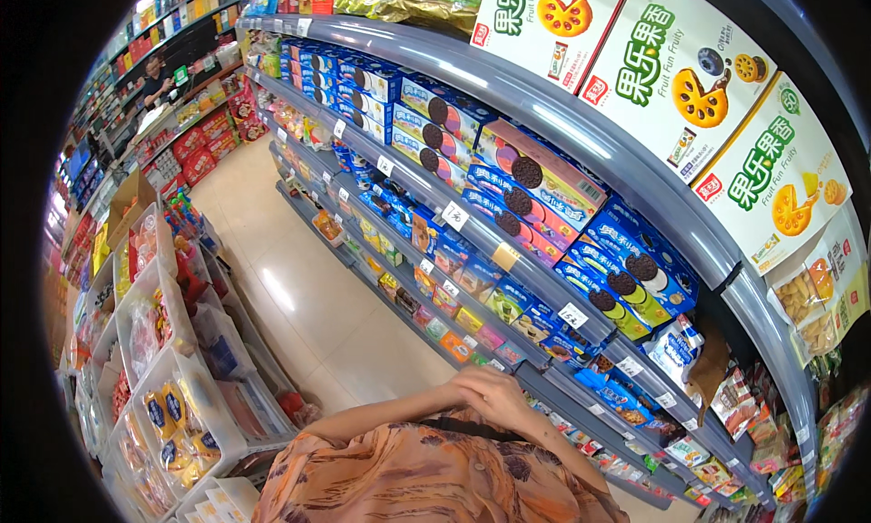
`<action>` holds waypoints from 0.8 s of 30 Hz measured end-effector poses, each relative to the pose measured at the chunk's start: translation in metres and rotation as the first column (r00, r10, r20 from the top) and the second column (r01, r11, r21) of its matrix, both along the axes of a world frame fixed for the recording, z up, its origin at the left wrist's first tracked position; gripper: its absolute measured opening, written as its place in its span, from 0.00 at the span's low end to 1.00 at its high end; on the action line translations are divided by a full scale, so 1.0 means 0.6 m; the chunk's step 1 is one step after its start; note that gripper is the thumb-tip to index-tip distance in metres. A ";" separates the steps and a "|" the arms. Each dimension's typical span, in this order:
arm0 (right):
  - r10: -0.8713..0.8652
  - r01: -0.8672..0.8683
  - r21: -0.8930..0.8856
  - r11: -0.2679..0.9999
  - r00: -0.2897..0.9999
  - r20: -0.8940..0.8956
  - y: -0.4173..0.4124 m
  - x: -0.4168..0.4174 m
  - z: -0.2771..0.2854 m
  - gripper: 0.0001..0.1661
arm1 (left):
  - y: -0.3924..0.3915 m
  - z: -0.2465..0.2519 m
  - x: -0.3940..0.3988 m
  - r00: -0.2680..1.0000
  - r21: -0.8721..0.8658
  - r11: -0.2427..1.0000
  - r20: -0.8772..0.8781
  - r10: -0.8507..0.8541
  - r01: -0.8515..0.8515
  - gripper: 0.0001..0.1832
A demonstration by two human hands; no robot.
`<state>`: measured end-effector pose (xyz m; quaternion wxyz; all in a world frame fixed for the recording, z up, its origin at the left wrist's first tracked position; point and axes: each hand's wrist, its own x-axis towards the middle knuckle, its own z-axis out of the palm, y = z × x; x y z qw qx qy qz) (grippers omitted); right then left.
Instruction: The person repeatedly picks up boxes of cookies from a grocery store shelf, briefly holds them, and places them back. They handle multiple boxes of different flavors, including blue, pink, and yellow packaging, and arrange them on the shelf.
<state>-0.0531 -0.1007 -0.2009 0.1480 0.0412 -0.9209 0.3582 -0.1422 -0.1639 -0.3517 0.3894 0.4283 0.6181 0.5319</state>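
Note:
My left hand (463,392) and my right hand (500,395) are clasped together in front of my patterned orange shirt (422,472). The fingers overlap, so what each hand does underneath is partly hidden, and no item shows in them. Just beyond them stand store shelves with small snack packs (454,346) low down. Higher up are stacked blue boxes of Oreo cookies (612,278) and a pink cookie box (537,169). White cartons with pictures of fruit cookies (680,81) stand on the top shelf.
Shelf edges with price tags (454,215) curve along the right. Translucent plastic bins (224,431) of wrapped snacks line the left, with an open cardboard box (133,200) behind. A tiled aisle (272,271) runs between. A person (156,81) is at a far counter.

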 end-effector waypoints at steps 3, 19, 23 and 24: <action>0.068 -0.068 -0.017 0.998 0.997 0.018 -0.012 -0.036 0.013 0.11 | -0.026 -0.008 -0.042 0.999 0.010 0.999 -0.013 -0.038 0.038 0.14; -0.399 0.578 0.576 0.579 0.816 -0.418 0.175 -0.197 0.293 0.33 | 0.039 0.275 -0.238 0.805 0.009 0.995 0.587 -0.087 0.101 0.13; -0.497 0.485 0.617 0.620 0.851 -0.170 0.264 -0.256 0.322 0.45 | 0.096 0.324 -0.245 0.814 0.081 0.994 0.571 -0.107 0.073 0.13; -0.482 0.430 0.584 0.688 0.873 -0.075 0.282 -0.268 0.335 0.47 | 0.108 0.334 -0.248 0.815 0.104 0.993 0.569 -0.112 0.064 0.13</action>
